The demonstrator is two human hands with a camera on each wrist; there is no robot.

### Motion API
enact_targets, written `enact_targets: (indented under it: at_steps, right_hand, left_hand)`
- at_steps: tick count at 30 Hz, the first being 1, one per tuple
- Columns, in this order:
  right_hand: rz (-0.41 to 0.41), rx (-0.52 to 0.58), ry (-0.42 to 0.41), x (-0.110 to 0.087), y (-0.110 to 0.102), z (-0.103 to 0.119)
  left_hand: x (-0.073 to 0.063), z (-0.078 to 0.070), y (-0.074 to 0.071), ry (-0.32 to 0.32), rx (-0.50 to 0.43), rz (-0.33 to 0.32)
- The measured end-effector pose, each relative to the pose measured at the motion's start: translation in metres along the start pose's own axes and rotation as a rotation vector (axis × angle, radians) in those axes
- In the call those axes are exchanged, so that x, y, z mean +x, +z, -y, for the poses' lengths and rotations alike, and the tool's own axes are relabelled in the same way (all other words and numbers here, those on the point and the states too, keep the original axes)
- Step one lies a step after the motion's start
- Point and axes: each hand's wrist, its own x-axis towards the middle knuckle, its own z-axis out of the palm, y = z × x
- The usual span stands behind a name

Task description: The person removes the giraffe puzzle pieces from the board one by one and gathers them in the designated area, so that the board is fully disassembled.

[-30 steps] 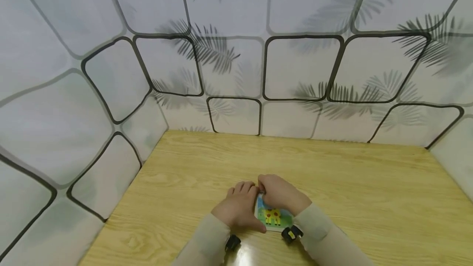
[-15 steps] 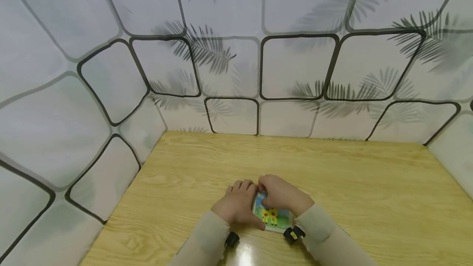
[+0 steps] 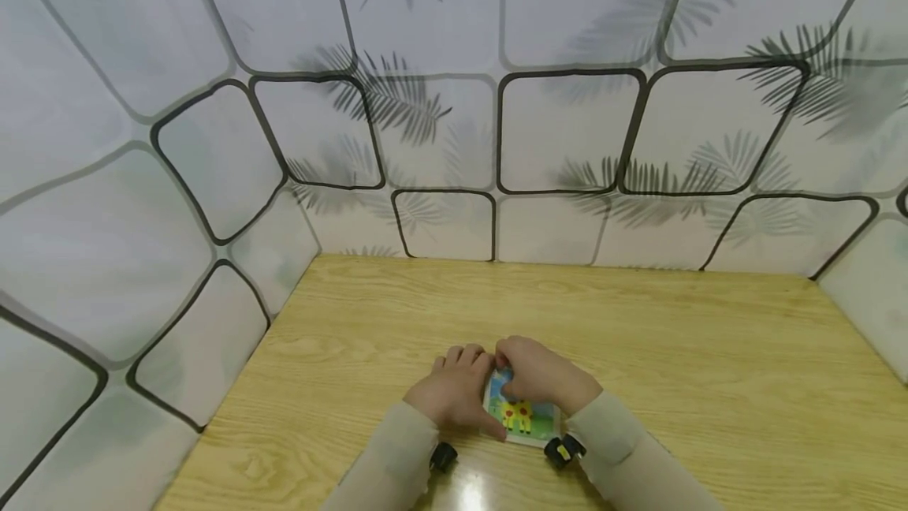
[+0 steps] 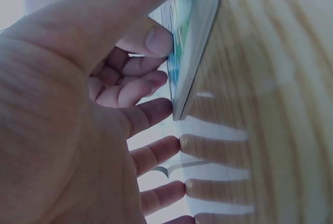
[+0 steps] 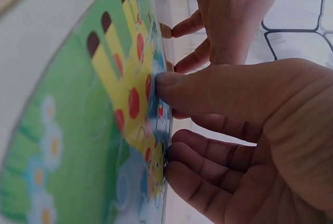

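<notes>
A small jigsaw puzzle (image 3: pixel 545 423) with a yellow, red-spotted giraffe on green and blue lies on the wooden table, inside a pale border. My left hand (image 3: pixel 454 397) is at its left side, fingers spread with tips down on the table and thumb along the near left corner. Over the puzzle's far left part, my right hand (image 3: pixel 546 373) has its fingers curled. In the right wrist view, its thumb (image 5: pixel 208 90) touches the picture (image 5: pixel 67 130) beside the giraffe's body, and its fingertips meet the face near the giraffe's head. The right hand hides the puzzle's far right part.
The wooden table (image 3: pixel 340 353) reaches back to a pale wall covering (image 3: pixel 553 132) with dark outlines and leaf prints. Another such panel (image 3: pixel 120 243) rises along the left side. Small black devices (image 3: pixel 563 452) sit at both wrists.
The right hand has shifted slightly right relative to the puzzle, so more of the blue far left corner shows. The left hand keeps its place beside it. The head view has turned a little.
</notes>
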Motion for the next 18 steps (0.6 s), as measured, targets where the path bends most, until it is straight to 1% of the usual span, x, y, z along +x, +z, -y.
enact_targets:
  at_steps: [4,11,18]
  right_hand:
    - [0.004,-0.003,-0.007,-0.0002,-0.0012,-0.0006]
    - [-0.009,-0.003,-0.017,-0.0003,-0.0038,-0.0005]
    - [0.011,0.006,-0.038,-0.0019,-0.0025,0.0005]
  left_hand:
    - [0.0016,0.0004,-0.0005,0.001,-0.004,0.006]
    - [0.0089,-0.0023,-0.0032,-0.009,0.059,-0.001]
    - [0.0089,-0.0033,-0.0040,-0.021,0.055,0.018]
